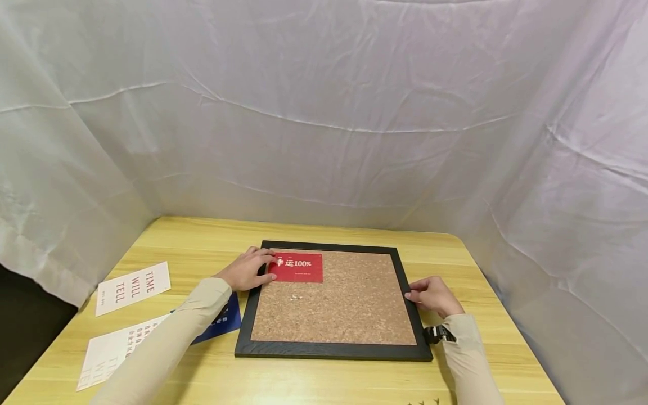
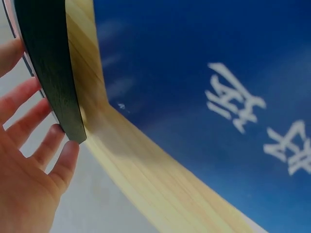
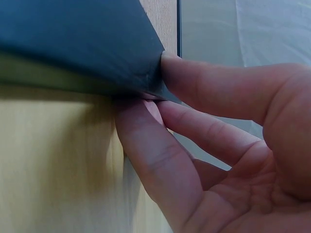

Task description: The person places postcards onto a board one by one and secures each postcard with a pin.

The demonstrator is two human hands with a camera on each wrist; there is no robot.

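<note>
A cork board [image 1: 349, 312] with a black frame [image 1: 334, 350] lies on the table. At its upper left corner is a red card [image 1: 306, 271] with white lettering. My left hand [image 1: 248, 270] reaches over the frame's left side, its extended fingers and thumb touching the card's left end. In the left wrist view the fingers [image 2: 26, 119] spread along the frame edge. My right hand [image 1: 432, 295] pinches the frame's right side. The right wrist view shows the thumb [image 3: 194, 80] against the frame and fingers tucked at its underside.
Small shiny bits [image 1: 296, 298] lie on the cork. Left of the board are a blue card [image 1: 230, 318], partly under my left forearm, and two white printed cards, one farther [image 1: 134, 288] and one nearer [image 1: 103, 360]. Pale curtains [image 1: 324, 140] enclose the wooden table [image 1: 212, 236].
</note>
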